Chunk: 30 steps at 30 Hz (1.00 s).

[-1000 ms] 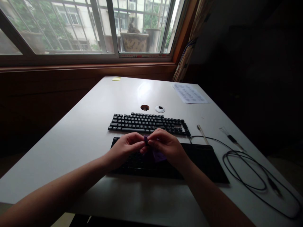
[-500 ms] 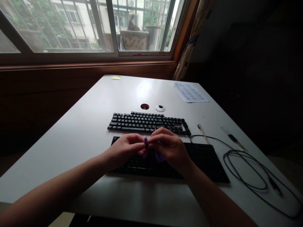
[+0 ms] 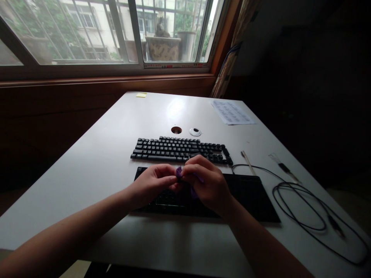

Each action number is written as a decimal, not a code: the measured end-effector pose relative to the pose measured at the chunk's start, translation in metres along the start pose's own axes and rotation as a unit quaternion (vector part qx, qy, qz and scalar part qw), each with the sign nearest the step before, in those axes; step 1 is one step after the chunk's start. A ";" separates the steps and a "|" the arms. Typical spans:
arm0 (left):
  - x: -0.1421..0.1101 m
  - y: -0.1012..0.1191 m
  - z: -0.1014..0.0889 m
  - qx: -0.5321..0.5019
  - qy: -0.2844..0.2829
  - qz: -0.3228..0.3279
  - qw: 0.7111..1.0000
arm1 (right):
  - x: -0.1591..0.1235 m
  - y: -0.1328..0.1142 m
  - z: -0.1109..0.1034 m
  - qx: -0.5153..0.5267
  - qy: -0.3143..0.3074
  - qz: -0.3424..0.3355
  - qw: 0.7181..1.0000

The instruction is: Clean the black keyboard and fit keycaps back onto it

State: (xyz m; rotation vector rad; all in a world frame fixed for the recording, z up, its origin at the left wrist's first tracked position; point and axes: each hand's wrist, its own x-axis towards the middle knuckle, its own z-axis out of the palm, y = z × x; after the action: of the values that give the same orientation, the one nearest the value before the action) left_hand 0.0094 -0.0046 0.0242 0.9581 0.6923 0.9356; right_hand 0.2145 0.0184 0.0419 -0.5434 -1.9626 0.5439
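Observation:
Over the black keyboard base (image 3: 246,199), my two hands meet at the fingertips. My left hand (image 3: 150,183) is closed in a pinch on a small dark piece that looks like a keycap, mostly hidden by the fingers. My right hand (image 3: 207,183) is closed on a purple cloth (image 3: 179,171), whose bunched tip sticks up between the hands and touches the small piece. More of the cloth hangs below the right palm. Behind the hands, loose black keycaps (image 3: 174,147) lie in keyboard-like rows on the white table (image 3: 95,154), with some gaps at the right.
A black cable (image 3: 290,220) lies coiled at the right. Near it are a slim brush (image 3: 247,162) and a wire puller with a dark handle (image 3: 284,167). Farther back are a cable hole (image 3: 176,130), its round cover (image 3: 195,132), printed sheets (image 3: 233,112) and a yellow note (image 3: 141,95).
The purple cloth has shifted slightly between the fingertips, and its tip shows a bit more. Both hands stay in nearly the same place, still pinching.

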 end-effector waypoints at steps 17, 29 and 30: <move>0.000 0.006 -0.005 0.100 0.005 0.072 0.992 | -0.004 -0.002 -0.006 -0.037 0.023 -0.056 0.998; -0.002 0.004 -0.006 0.100 -0.026 0.057 0.993 | -0.007 0.002 -0.002 -0.070 0.007 -0.114 0.991; -0.002 0.004 -0.007 0.104 -0.029 0.052 0.993 | -0.008 0.005 -0.003 -0.075 0.003 -0.117 0.990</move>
State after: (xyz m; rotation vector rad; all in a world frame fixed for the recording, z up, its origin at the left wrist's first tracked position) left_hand 0.0014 -0.0031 0.0246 1.2107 0.7061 0.9363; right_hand 0.2213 0.0179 0.0349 -0.3998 -2.0373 0.2486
